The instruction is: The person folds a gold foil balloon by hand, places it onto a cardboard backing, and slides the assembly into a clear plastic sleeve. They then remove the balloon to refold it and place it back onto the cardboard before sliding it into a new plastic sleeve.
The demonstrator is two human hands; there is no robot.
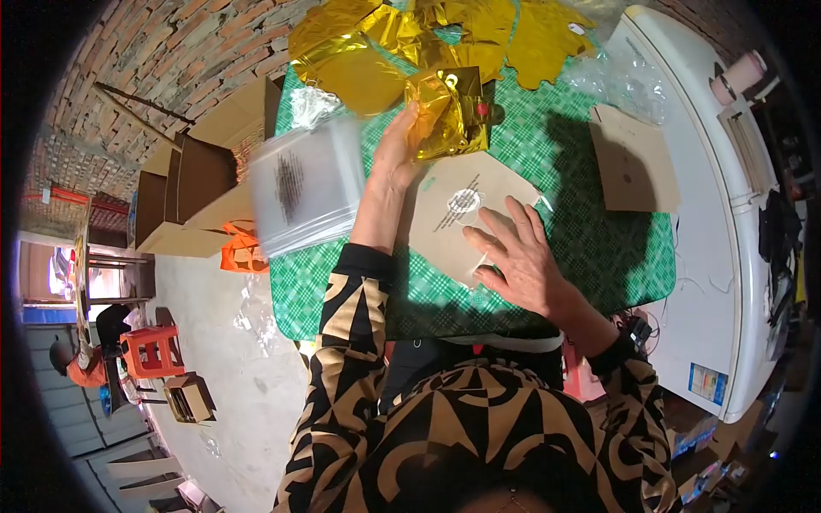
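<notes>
The folded gold foil balloon (449, 115) sits in the grip of the left hand (395, 158), whose fingers close around its lower edge and hold it up just above the green checked tablecloth (564, 145). Directly below it lies a flat cardboard backing card (453, 222) inside a clear plastic sleeve, with a round printed label near its middle (the print is too small to read). The right hand (517, 256) lies on that card, palm down and fingers spread, pressing it to the table and gripping nothing.

Beyond the held balloon, at the far end of the table, more gold foil balloons (410, 38) lie in a crumpled heap. To the left of the left forearm stands a stack of clear plastic bags (304, 184), blurred, with a dark printed patch on its face. On the right side of the tablecloth lies another brown card (633, 158), well apart from both hands, and some loose clear plastic (620, 77) lies beyond it. Open cardboard boxes (201, 184) stand on the floor past the table's left edge.
</notes>
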